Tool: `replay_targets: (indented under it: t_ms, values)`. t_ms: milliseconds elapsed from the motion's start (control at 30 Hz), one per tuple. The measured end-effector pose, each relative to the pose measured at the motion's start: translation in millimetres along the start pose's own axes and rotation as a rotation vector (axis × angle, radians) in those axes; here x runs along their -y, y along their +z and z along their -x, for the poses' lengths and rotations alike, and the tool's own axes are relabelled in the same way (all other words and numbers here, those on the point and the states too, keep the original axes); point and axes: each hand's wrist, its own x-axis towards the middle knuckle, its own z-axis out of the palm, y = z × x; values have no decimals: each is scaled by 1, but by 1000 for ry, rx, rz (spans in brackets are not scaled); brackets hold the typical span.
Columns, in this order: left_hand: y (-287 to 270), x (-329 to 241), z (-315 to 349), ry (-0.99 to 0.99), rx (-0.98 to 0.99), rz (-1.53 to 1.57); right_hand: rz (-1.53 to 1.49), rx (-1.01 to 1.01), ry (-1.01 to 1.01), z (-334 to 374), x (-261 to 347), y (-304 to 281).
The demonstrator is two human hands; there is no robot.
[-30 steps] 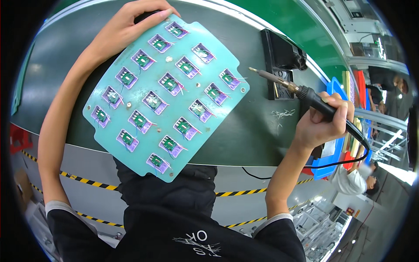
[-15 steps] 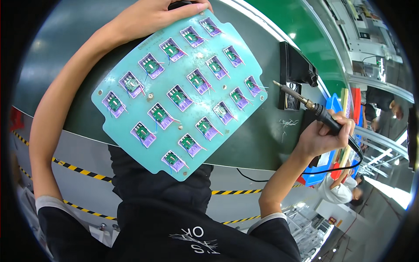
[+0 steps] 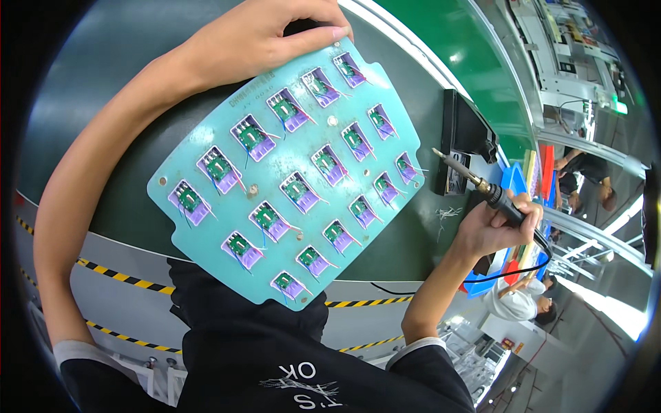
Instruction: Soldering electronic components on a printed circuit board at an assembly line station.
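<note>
**Green panel point(image 3: 270, 165) shifting right since the earlier frames, nearer the black stand point(image 3: 468, 127)**

Your left hand's point(image 3: 265, 43) fingertips are curling out of sight, and the dark shape point(image 3: 301, 27) beside that thumb is defying identification. Your right hand point(image 3: 490, 228) is blocking part of the blue bin point(image 3: 511, 180), leaving its contents unclear. Purple cases point(image 3: 262, 150) are filling the panel's openings, holding green circuit boards point(image 3: 246, 135) with thin wires point(image 3: 309, 118) trailing out. The panel is overhanging the table's point(image 3: 385, 255) near edge. Your left hand is gripping its far corner; your right is wrapping the soldering iron's point(image 3: 482, 186) handle, its tip pointing just beside the panel's right edge.
</note>
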Motion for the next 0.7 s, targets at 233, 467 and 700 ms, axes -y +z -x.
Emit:
replay_targets:
  t_ms: [233, 467, 700]
  values:
    - [2, 12, 5, 42, -79, 78, 17, 241, -228, 4, 4, 53]
    - [4, 17, 5, 70, -115, 123, 161, 213, -181, 12, 0, 68]
    - [0, 15, 9, 78, -119, 160, 160, 234, -124, 15, -5, 69]
